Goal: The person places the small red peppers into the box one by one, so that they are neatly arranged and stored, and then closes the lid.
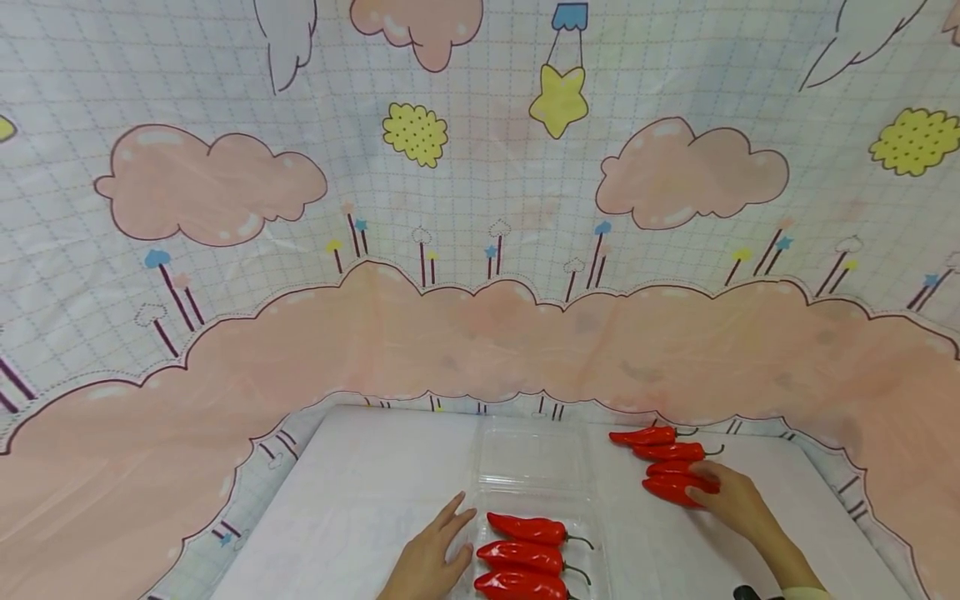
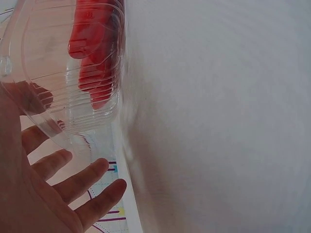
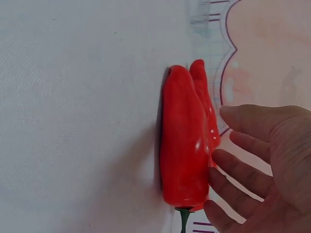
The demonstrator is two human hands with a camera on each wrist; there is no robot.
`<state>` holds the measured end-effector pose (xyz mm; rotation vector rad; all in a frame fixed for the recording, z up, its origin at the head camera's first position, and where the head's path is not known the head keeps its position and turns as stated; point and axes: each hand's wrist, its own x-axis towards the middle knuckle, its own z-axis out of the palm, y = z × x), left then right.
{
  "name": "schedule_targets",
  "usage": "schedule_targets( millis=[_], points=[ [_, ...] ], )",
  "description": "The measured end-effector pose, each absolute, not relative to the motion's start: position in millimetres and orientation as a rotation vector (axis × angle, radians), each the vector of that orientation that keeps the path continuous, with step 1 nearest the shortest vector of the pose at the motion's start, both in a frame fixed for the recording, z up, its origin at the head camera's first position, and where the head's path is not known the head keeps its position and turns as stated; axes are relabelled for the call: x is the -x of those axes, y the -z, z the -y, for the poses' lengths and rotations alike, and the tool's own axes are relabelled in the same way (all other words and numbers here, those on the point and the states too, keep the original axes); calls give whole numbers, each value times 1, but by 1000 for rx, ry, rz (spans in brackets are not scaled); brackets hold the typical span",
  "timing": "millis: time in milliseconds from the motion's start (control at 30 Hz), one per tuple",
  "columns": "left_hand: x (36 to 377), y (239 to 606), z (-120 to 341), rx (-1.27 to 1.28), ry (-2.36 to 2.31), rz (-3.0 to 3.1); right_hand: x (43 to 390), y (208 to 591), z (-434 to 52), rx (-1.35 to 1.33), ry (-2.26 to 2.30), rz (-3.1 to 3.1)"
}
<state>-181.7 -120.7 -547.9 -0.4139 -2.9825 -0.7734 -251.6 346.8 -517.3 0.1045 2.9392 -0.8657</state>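
Observation:
A clear plastic clamshell box [image 1: 531,463] lies open mid-table, with three red peppers [image 1: 525,528] in its near half. My left hand [image 1: 448,537] rests flat against the box's left side with straight fingers. In the left wrist view the left hand [image 2: 58,182] is spread beside the clear box [image 2: 53,82], its thumb behind the rim, and the peppers [image 2: 95,43] show red through the wall. Several loose red peppers [image 1: 663,452] lie in a row at the right. My right hand [image 1: 712,493] touches the nearest one; the right hand [image 3: 252,165] has spread fingertips against that pepper [image 3: 182,145].
The white table [image 1: 360,483] is ringed by a hanging cloth [image 1: 480,250] printed with pink clouds, close behind and at both sides. A small dark object [image 1: 746,593] shows at the bottom right edge near my right forearm.

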Motion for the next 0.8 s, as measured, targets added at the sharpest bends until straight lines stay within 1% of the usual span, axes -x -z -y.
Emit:
schedule_targets(
  millis=[800],
  points=[
    [181,547,120,393,799,2995,251,536,-346,-83,851,-2897]
  ],
)
